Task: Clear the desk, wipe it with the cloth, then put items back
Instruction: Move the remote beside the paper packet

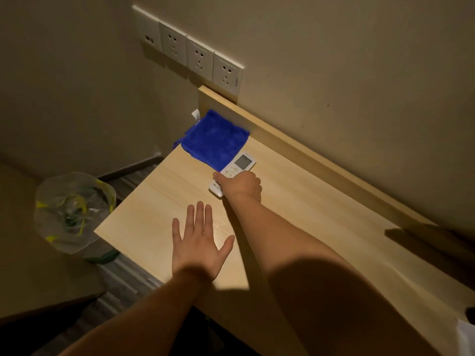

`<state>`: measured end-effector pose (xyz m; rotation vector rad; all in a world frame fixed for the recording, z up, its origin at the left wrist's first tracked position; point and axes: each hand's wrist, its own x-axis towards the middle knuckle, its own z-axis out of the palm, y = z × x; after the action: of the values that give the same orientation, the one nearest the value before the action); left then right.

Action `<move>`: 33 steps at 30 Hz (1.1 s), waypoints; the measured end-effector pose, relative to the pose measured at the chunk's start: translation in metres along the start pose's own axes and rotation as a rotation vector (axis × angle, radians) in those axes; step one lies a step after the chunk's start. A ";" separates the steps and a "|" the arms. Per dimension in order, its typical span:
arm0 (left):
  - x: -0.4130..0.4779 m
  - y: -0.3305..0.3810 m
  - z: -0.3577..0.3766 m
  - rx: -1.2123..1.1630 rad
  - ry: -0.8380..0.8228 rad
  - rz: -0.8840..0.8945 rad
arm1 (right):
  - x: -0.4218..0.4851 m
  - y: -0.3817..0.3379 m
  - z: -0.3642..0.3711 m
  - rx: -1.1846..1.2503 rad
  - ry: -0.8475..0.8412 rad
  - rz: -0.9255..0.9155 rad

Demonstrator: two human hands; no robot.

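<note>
A: From the head camera, what is the right hand (240,183) doing?

B: It lies on the lower half of a white remote (232,173), fingers curled over it. I judge it is holding the remote against the desk (159,201), either lifting it or setting it down; which one I cannot tell.

A: And the left hand (199,242)?

B: Flat and spread wide, palm down just over the wood near the front edge, holding nothing. It looks like a steadying hand while the other arm reaches across.

A: Where is the cloth (214,141)?

B: At the far left corner of the desk, against the raised back ledge, its left edge hanging a little over the side. The remote's screen end touches or overlaps its near corner.

A: Materials?

B: The cloth is deep blue, soft and fuzzy, folded into a rough square. The remote is a slim, hard plastic bar with a grey screen and small buttons. The desk is pale, smooth wood-grain laminate. A row of white wall sockets (190,55) sits above, and a bin with a clear crinkled liner (73,211) stands on the floor to the left.
</note>
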<state>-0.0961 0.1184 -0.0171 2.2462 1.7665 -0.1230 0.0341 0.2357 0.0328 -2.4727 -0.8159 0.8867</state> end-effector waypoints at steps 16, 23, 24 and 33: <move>-0.002 0.001 -0.006 -0.017 -0.052 -0.014 | -0.014 0.057 -0.051 0.348 -0.131 0.064; -0.005 -0.001 -0.005 -0.032 -0.020 0.002 | -0.066 0.178 -0.120 0.763 -0.077 0.222; -0.007 0.001 -0.006 -0.043 -0.016 -0.001 | -0.075 0.199 -0.130 0.796 -0.045 0.241; -0.094 0.191 0.024 -0.172 -0.116 0.546 | -0.137 0.362 -0.214 0.974 0.306 0.379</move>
<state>0.0667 -0.0169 0.0141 2.4408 1.0140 0.0121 0.2321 -0.1585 0.0580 -1.7982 0.1997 0.7347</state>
